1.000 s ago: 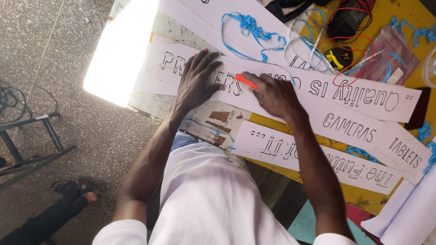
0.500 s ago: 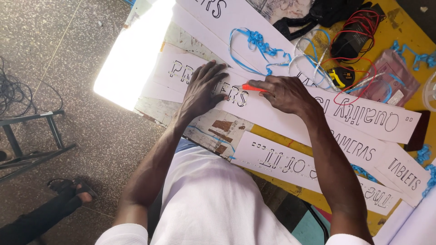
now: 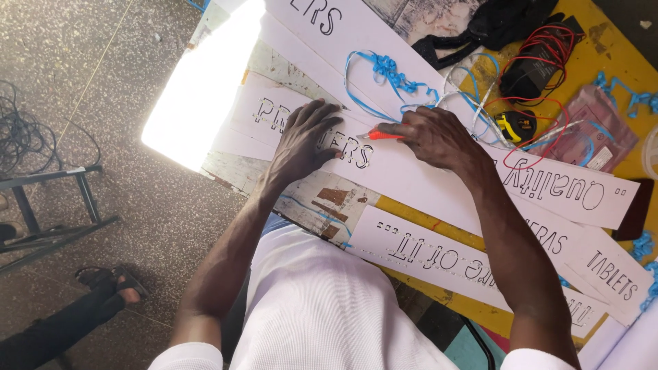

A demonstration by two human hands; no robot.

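The right hand (image 3: 439, 137) grips a slim orange craft knife (image 3: 381, 136) lying horizontally, tip pointing frame-left, while the left hand (image 3: 305, 140) presses open-palmed on the long white paper stencil strip (image 3: 411, 175).

Blue ribbon tangle (image 3: 384, 72), black battery pack (image 3: 531, 68) with red wires, yellow tape measure (image 3: 513, 125).

The left hand (image 3: 305, 140) lies flat on a white lettered paper strip (image 3: 411, 171), fingers spread. The right hand (image 3: 435, 136) grips a red cutter (image 3: 382, 136), tip touching the strip beside the letters. Blue ribbon scraps (image 3: 387, 72) and red wires (image 3: 548, 51) lie on the yellow table (image 3: 617, 55).
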